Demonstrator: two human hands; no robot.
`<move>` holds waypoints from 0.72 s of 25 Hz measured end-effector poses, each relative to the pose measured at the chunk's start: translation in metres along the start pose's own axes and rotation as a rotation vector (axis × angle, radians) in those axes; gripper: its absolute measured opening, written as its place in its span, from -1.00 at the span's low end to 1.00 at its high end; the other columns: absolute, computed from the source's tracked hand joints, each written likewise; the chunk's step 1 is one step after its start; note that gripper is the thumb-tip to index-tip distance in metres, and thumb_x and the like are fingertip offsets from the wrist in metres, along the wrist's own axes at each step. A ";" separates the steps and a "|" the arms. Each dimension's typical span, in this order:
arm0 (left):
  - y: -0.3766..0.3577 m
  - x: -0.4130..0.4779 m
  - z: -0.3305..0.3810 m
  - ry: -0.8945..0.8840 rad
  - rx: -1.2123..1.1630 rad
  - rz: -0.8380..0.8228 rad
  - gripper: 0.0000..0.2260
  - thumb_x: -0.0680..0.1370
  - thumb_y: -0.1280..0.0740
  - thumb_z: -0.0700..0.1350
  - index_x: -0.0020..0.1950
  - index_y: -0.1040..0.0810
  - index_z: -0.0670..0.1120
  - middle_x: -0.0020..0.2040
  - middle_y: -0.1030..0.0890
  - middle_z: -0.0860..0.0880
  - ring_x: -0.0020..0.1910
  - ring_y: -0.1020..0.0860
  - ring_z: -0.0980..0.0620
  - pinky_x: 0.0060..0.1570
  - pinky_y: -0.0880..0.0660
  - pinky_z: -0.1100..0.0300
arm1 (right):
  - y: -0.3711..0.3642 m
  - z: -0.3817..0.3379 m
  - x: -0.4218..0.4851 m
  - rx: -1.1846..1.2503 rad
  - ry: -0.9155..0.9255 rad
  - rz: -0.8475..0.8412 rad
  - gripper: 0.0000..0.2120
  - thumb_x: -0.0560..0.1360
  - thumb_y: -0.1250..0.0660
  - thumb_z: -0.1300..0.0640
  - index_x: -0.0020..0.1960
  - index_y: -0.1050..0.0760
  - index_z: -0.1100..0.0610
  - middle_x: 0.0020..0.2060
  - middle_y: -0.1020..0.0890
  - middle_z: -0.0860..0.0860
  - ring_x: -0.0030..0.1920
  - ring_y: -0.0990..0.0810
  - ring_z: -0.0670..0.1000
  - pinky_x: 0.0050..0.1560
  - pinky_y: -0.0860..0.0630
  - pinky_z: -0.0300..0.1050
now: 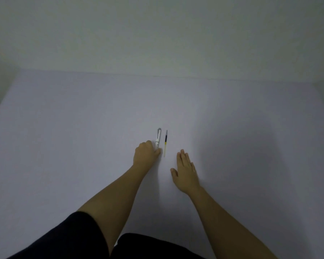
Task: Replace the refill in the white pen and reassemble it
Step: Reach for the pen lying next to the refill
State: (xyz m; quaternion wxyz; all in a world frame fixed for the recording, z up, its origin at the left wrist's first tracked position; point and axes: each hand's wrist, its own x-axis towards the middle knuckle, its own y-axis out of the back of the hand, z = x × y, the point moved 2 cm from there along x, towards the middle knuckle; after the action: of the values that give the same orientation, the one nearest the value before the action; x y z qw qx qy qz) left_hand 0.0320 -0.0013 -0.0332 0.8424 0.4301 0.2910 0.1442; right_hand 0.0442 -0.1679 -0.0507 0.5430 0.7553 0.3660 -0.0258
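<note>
The white pen (pixel 158 137) lies on the table, its clip end pointing away from me. My left hand (pixel 146 154) has its fingers curled over the pen's near end, which is hidden under them. Just right of the pen lies a thin refill (pixel 165 143), dark at the far tip, with a yellow band and a pale near part. It rests parallel to the pen and nothing touches it. My right hand (pixel 185 171) lies flat on the table with fingers apart, to the right of the refill and nearer to me, holding nothing.
The pale grey table (pixel 82 128) reaches the wall at the back. Its left edge (pixel 0 109) runs diagonally at far left. My dark sleeve (pixel 79 238) fills the bottom of the view.
</note>
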 end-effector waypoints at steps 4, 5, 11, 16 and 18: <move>0.001 0.004 -0.001 0.017 0.032 0.002 -0.79 0.53 -0.24 -0.12 -0.04 -0.48 -0.29 -0.06 -0.59 -0.27 -0.12 -0.56 -0.22 -0.23 -0.41 0.07 | 0.006 0.000 0.002 -0.006 0.037 -0.016 -0.39 0.60 -0.07 0.04 0.50 0.15 0.21 0.54 0.16 0.11 0.54 0.16 0.06 0.50 0.06 -0.01; 0.002 0.005 -0.002 0.024 0.017 0.001 -0.80 0.52 -0.24 -0.14 -0.05 -0.48 -0.29 -0.07 -0.59 -0.27 -0.12 -0.56 -0.23 -0.25 -0.40 0.09 | 0.007 0.001 0.002 -0.001 0.036 -0.026 -0.39 0.60 -0.08 0.04 0.50 0.15 0.21 0.54 0.16 0.10 0.54 0.17 0.06 0.50 0.06 -0.01; 0.023 -0.008 -0.015 -0.109 -0.090 -0.038 -0.85 0.46 -0.32 -0.09 -0.16 -0.52 -0.19 -0.24 -0.56 -0.11 -0.26 -0.50 -0.09 -0.22 -0.44 0.10 | 0.032 0.001 0.003 0.171 0.081 0.181 -0.50 0.57 -0.16 0.15 0.47 -0.14 0.20 0.51 -0.16 0.13 0.51 -0.12 0.08 0.48 -0.07 -0.07; 0.070 -0.011 -0.009 -0.466 0.059 -0.213 -0.87 0.47 -0.33 -0.10 -0.10 -0.56 -0.16 -0.19 -0.61 -0.12 -0.24 -0.52 -0.08 -0.18 -0.47 0.03 | 0.088 -0.023 0.017 0.131 0.372 0.229 -0.52 0.57 -0.19 0.07 0.45 -0.20 0.09 0.46 -0.28 0.09 0.44 -0.27 0.04 0.43 -0.23 -0.03; 0.078 -0.020 -0.005 -0.533 0.050 -0.236 -0.90 0.47 -0.32 -0.12 -0.09 -0.54 -0.15 -0.20 -0.58 -0.10 -0.27 -0.47 -0.04 -0.21 -0.44 0.06 | 0.095 -0.026 0.017 0.207 0.346 0.151 -0.61 0.57 -0.19 0.08 0.38 -0.31 0.11 0.29 -0.48 0.09 0.25 -0.48 0.07 0.27 -0.40 -0.03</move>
State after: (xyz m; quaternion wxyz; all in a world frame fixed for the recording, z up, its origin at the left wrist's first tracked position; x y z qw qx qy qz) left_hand 0.0133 0.0378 0.0347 0.8892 0.4365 0.1109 -0.0802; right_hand 0.1022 -0.1503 0.0288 0.3919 0.8255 0.3917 0.1073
